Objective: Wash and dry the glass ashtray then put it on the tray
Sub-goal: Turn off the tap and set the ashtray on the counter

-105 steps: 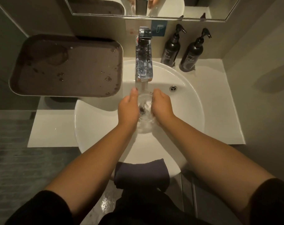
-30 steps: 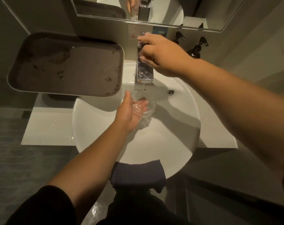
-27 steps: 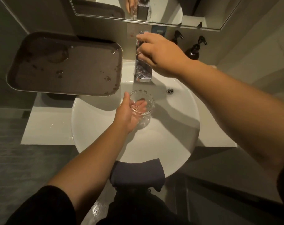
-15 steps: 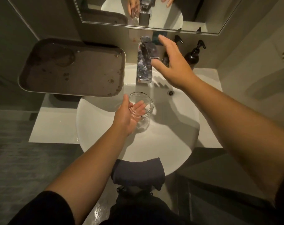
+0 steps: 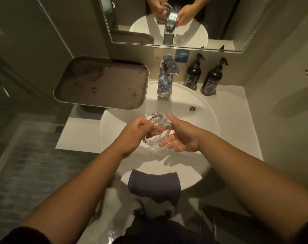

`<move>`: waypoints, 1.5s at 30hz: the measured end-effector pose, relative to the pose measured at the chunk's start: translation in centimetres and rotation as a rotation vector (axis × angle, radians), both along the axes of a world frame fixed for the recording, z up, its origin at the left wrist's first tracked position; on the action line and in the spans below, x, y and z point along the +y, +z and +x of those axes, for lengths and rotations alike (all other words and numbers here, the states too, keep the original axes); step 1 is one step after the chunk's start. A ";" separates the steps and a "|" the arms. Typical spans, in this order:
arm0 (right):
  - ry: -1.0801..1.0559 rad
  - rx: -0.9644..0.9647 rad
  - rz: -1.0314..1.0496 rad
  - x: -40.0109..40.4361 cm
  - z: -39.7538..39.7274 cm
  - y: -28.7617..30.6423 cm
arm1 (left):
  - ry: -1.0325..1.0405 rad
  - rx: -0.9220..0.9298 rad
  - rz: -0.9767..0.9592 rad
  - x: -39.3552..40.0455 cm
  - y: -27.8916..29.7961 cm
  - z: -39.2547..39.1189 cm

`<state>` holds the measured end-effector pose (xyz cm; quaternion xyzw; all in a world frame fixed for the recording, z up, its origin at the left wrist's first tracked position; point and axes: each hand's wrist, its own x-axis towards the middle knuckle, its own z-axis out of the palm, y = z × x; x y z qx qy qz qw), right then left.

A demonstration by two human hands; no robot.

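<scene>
Dark folded towel (image 5: pixel 154 185) draped over the near rim of the white basin (image 5: pixel 207 120), untouched.

Glass ashtray (image 5: pixel 157 128) held over the middle of the basin, tilted, just below the faucet (image 5: pixel 165 81). Left hand (image 5: pixel 133 132) curled around its left rim, fingers closed on the glass. Right hand (image 5: pixel 183 136) half open, palm up, cupped under and against the right side; not a firm grip from what shows.

Whether water is running, cannot tell. Judged: washing about done, drying not begun. Next move calls for one hand keeping the wet, slippery glass while the other reaches back for the towel.

Brown tray (image 5: pixel 102 83) at the far left, overhanging the basin's edge, spotted with droplets, no ashtray on it. Two dark pump bottles (image 5: pixel 202 76) at the far right corner of the counter.
</scene>
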<state>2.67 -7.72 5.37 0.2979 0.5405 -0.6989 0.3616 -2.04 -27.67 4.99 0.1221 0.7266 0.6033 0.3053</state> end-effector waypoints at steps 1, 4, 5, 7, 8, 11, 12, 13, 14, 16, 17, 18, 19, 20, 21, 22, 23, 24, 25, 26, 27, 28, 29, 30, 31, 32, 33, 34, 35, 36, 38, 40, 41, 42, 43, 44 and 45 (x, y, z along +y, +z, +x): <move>0.027 0.005 -0.019 -0.3 -0.1 0.2 | -0.039 0.097 -0.120 -0.6 0.6 0.2; 0.035 0.042 -0.110 -1.0 -0.5 0.5 | -0.146 0.297 -0.297 -2.3 2.0 1.0; 0.015 0.054 -0.135 -1.3 -0.6 0.6 | -0.187 0.344 -0.326 -2.9 2.4 1.3; -0.034 0.095 -0.132 -2.0 -0.8 0.6 | -0.269 0.464 -0.374 -4.1 2.3 1.7; -0.055 0.131 -0.109 -2.4 -0.9 0.6 | -0.291 0.531 -0.397 -4.6 2.0 1.9; -0.095 0.287 -0.032 -4.2 -1.2 0.6 | -0.206 0.572 -0.442 -6.2 1.3 2.4; -0.098 0.339 -0.002 -5.0 -1.4 0.7 | -0.165 0.549 -0.424 -6.7 1.2 2.5; -0.102 0.382 0.032 -5.8 -1.5 0.9 | -0.129 0.509 -0.393 -7.2 1.2 2.6; -0.112 0.414 0.070 -6.6 -1.6 1.0 | -0.091 0.439 -0.346 -7.6 1.2 2.8; -0.125 0.465 0.154 -8.2 -1.8 1.0 | 0.021 0.240 -0.236 -8.3 1.0 3.1; -0.116 0.495 0.198 -9.1 -1.8 0.9 | 0.092 0.156 -0.200 -8.7 0.8 3.1; -0.102 0.527 0.244 -10.0 -1.8 0.8 | 0.168 0.086 -0.177 -9.0 0.6 2.9; -0.086 0.555 0.295 -11.0 -1.8 0.8 | 0.242 0.025 -0.159 -9.4 0.4 2.7; -0.066 0.583 0.357 -12.0 -1.8 0.7 | 0.303 -0.021 -0.154 -9.8 0.3 2.3; -0.038 0.620 0.435 -13.1 -1.7 0.6 | 0.341 -0.032 -0.184 -10.4 0.2 2.0; -0.005 0.666 0.519 -14.2 -1.8 0.5 | 0.358 -0.010 -0.242 -11.0 0.0 1.7; 0.034 0.713 0.602 -15.3 -1.9 0.4 | 0.368 0.035 -0.301 -11.7 -0.1 1.5; 0.080 0.752 0.676 -16.4 -2.1 0.2 | 0.379 0.090 -0.353 -12.4 -0.3 1.4; 0.134 0.780 0.740 -17.3 -2.3 0.1 | 0.389 0.146 -0.401 -13.3 -0.4 1.1; 0.194 0.802 0.806 -18.2 -2.7 0.0 | 0.389 0.206 -0.454 -14.2 -0.6 0.7; 0.255 0.822 0.875 -19.0 -3.1 -0.1 | 0.372 0.260 -0.513 -15.2 -0.8 0.2; 0.315 0.836 0.943 -19.8 -3.6 -0.3 | 0.340 0.304 -0.580 -16.2 -0.9 -0.4; 0.368 0.841 1.001 -20.6 -4.1 -0.4 | 0.310 0.340 -0.643 -17.2 -1.1 -1.0; 0.414 0.835 1.053 -21.3 -4.7 -0.7 | 0.291 0.362 -0.691 -18.2 -1.2 -1.7; 0.457 0.826 1.105 -22.0 -5.3 -1.0 | 0.279 0.368 -0.720 -19.0 -1.4 -2.4; 0.492 0.817 1.155 -22.7 -6.0 -1.3 | 0.271 0.363 -0.742 -19.7 -1.6 -3.0; 0.519 0.813 1.198 -23.4 -6.7 -1.5 | 0.266 0.365 -0.771 -20.3 -1.9 -3.6; 0.542 0.812 1.239 -24.0 -7.5 -1.7 | 0.258 0.371 -0.808 -20.9 -2.2 -4.3; 0.571 0.811 1.278 -24.6 -8.2 -1.9 | 0.248 0.382 -0.842 -21.4 -2.5 -4.9; 0.609 0.806 1.318 -25.1 -8.9 -2.1 | 0.235 0.393 -0.876 -21.9 -2.9 -5.5; 0.684 0.780 1.376 -25.9 -10.3 -2.6 | 0.225 0.411 -0.957 -22.7 -3.7 -6.7; 0.737 0.756 1.396 -26.6 -11.7 -3.0 | 0.221 0.417 -1.036 -23.3 -4.5 -7.6; 0.756 0.754 1.402 -27.0 -12.3 -3.3 | 0.215 0.414 -1.060 -23.5 -4.9 -8.1; 0.771 0.759 1.405 -27.3 -12.9 -3.5 | 0.213 0.403 -1.072 -23.7 -5.3 -8.5; 0.786 0.764 1.407 -27.6 -13.5 -3.7 | 0.214 0.388 -1.076 -23.8 -5.7 -8.8; 0.806 0.767 1.409 -28.0 -14.0 -3.9 | 0.216 0.374 -1.073 -23.9 -6.2 -9.1; 0.835 0.762 1.406 -28.3 -14.5 -4.0 | 0.219 0.361 -1.065 -24.0 -6.6 -9.4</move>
